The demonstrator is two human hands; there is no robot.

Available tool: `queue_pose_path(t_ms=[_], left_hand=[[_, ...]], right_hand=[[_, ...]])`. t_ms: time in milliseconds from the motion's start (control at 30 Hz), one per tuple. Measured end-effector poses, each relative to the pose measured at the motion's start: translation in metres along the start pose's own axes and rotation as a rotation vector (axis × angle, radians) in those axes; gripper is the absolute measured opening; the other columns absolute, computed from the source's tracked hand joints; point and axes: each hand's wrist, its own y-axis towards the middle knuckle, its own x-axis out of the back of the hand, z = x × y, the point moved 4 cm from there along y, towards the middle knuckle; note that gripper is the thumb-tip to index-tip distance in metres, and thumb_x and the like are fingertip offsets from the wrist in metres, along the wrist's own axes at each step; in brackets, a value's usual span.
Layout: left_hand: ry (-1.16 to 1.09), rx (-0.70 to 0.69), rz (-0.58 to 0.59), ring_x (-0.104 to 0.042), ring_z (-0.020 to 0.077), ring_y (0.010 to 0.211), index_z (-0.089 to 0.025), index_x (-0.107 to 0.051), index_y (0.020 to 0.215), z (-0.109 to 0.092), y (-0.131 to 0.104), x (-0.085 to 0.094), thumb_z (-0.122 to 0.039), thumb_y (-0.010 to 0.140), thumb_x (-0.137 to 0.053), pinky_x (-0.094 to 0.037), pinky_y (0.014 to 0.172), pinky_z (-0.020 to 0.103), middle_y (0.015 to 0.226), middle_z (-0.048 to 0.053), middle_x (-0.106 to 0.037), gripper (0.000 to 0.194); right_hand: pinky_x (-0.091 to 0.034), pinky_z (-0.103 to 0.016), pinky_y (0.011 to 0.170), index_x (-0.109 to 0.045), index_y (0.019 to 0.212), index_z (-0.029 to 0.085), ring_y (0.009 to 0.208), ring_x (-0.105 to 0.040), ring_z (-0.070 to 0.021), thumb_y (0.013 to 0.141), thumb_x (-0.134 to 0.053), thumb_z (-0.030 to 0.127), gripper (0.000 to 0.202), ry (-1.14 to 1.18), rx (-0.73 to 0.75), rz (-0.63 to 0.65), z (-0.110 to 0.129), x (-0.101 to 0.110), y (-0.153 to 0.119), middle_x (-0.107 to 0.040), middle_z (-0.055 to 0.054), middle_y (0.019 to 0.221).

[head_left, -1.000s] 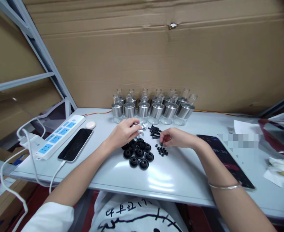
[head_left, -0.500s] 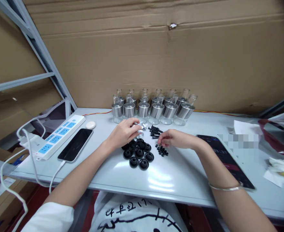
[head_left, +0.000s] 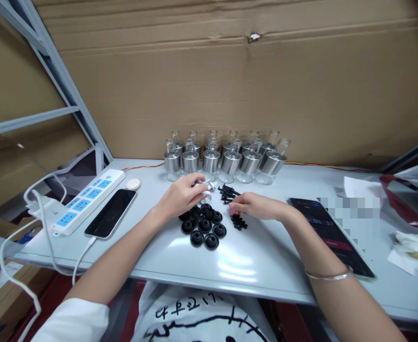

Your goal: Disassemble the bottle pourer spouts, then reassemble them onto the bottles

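Holds the left hand (head_left: 182, 195) curled just beside the small white fittings (head_left: 212, 186), behind the heap of black flanged caps (head_left: 205, 225); cannot tell about any pinch between thumb and forefinger. Bends the right hand (head_left: 253, 205) down over the small black bushings (head_left: 240, 222), near the black pins (head_left: 227, 193); cannot tell a pinch from a loose curl. Has all these parts lying on the grey tabletop (head_left: 180, 266), with two rows of metal-sleeved glass bottles (head_left: 211, 161) behind. Has a white power strip (head_left: 90, 202) and a smartphone (head_left: 111, 213) on the left, and a tablet (head_left: 332, 235) on the right, partly covered by the right forearm (head_left: 310, 247). Wears a thin silver bangle (head_left: 329, 276) on that forearm.
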Motion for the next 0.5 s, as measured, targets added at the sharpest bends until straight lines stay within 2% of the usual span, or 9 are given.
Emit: queue_pose_path(t_ms=[167,333,500], left_hand=[[0.000,0.001,-0.004,-0.057,0.0159,0.085,-0.016,-0.058,0.093,-0.0004,0.0003,0.0002,-0.025,0.092,-0.047,-0.047,0.073,0.029,0.103,0.009,-0.057,0.014],[0.002,0.010,0.008,-0.057,0.0161,0.086,-0.016,-0.058,0.093,-0.0001,0.0001,-0.0001,-0.025,0.092,-0.047,-0.046,0.073,0.029,0.104,0.009,-0.057,0.014],[0.002,0.011,0.006,-0.058,0.0158,0.086,-0.017,-0.058,0.092,0.0006,-0.0002,-0.0002,-0.026,0.092,-0.046,-0.046,0.073,0.029,0.104,0.009,-0.057,0.015]], right_hand=[[-0.045,-0.028,0.068,-0.068,0.082,0.013,0.072,-0.057,-0.0173,0.084,-0.042,0.050,0.046,0.046,0.016,-0.003,-0.0021,-0.0002,-0.0002,-0.067,-0.009,0.080],[-0.042,-0.028,0.063,-0.067,0.077,0.015,0.065,-0.052,-0.0152,0.078,-0.054,0.045,0.033,-0.030,0.042,-0.003,0.0009,-0.0016,-0.0009,-0.065,-0.005,0.072],[-0.043,-0.027,0.064,-0.068,0.074,0.015,0.066,-0.055,-0.0159,0.072,-0.059,0.041,0.027,0.011,0.055,-0.004,0.0019,-0.0033,0.0014,-0.066,-0.004,0.071]])
